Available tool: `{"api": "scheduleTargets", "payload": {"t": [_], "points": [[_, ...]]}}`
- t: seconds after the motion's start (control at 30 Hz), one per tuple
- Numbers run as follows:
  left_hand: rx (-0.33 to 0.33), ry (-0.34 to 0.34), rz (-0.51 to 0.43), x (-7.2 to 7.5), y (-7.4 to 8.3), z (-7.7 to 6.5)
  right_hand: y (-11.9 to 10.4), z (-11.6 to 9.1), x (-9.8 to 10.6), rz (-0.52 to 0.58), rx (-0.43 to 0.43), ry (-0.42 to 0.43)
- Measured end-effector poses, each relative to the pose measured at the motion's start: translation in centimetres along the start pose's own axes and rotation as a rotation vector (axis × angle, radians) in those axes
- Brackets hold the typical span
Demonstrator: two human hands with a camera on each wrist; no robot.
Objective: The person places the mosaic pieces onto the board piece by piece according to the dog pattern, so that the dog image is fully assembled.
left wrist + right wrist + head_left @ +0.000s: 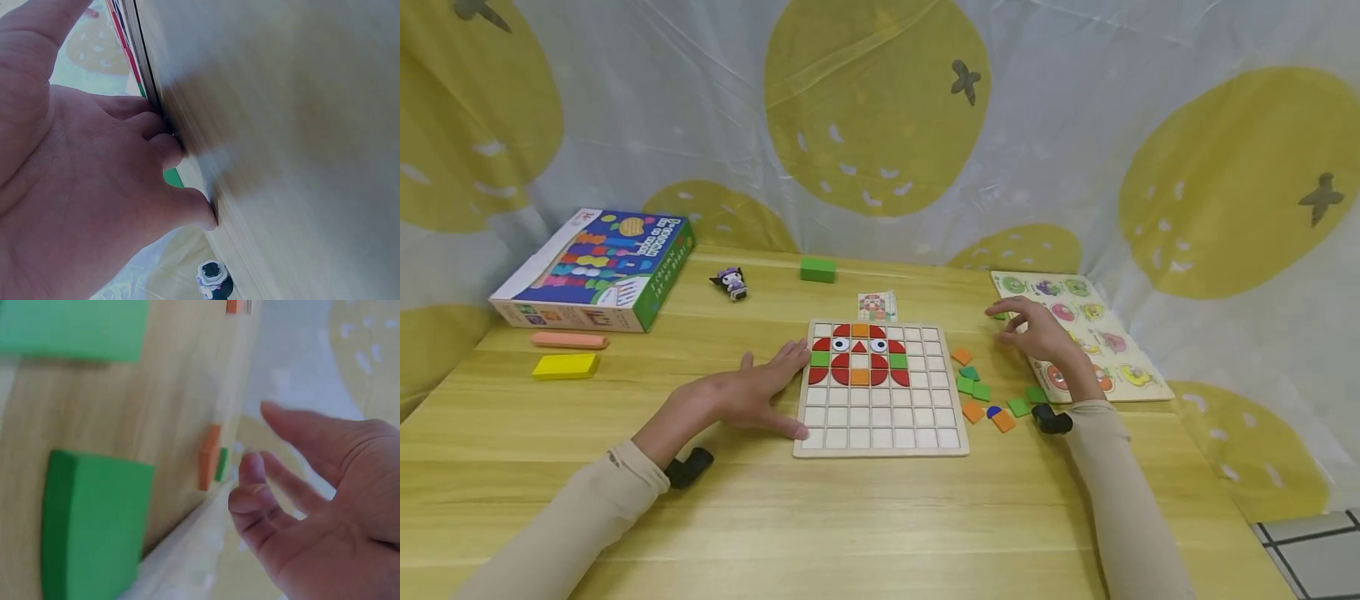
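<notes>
A wooden grid board [842, 415] lies mid-table, its upper left cells filled with red, orange and green tiles and two eye tiles. My left hand [752, 396] lies along the board's left edge, thumb and fingers spread, fingertips right at the rim. My right hand [1037, 332] hovers right of the board, over the near side of a fruit picture board [1131, 346], fingers loosely bent and nothing held. A green tile [997, 316] shows just past its fingertips. Below and left of this hand lie loose tiles: a green tile [1018, 407], an orange tile [1003, 421] and several others.
A small pattern card [877, 307] lies at the board's far edge. Behind stand a green block [817, 270] and a small figurine [731, 283]. To the left are a toy box [602, 267], an orange-pink stick [569, 340] and a yellow block [566, 367]. A patterned curtain [880, 108] hangs behind.
</notes>
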State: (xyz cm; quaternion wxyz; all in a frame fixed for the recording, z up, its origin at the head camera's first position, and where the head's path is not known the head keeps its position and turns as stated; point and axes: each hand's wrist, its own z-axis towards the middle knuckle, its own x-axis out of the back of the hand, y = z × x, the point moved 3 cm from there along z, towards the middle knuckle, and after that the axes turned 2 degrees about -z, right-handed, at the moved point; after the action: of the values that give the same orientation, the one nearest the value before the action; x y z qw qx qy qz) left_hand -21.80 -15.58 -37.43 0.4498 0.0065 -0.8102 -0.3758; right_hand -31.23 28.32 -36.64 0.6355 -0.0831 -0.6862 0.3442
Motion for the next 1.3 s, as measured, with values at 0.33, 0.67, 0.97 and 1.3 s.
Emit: {"api": "scheduleTargets", "payload": {"t": [0.33,0.67,0.97,1.3], "points": [[0.018,0.0,-0.008,0.0,0.0,0.1,1.6,0.7,0.3,0.003,-0.074,-0.018],[0.017,0.001,-0.007,0.1,0.1,0.1,1.7,0.8,0.2,0.023,-0.063,-0.008],[0.021,0.001,0.005,0.0,0.0,0.1,2.0,0.6,0.0,0.04,-0.148,0.051],[0.027,-0.003,0.004,0.0,0.0,0.1,1.5,0.2,-0.1,0.016,-0.205,0.014]]}}
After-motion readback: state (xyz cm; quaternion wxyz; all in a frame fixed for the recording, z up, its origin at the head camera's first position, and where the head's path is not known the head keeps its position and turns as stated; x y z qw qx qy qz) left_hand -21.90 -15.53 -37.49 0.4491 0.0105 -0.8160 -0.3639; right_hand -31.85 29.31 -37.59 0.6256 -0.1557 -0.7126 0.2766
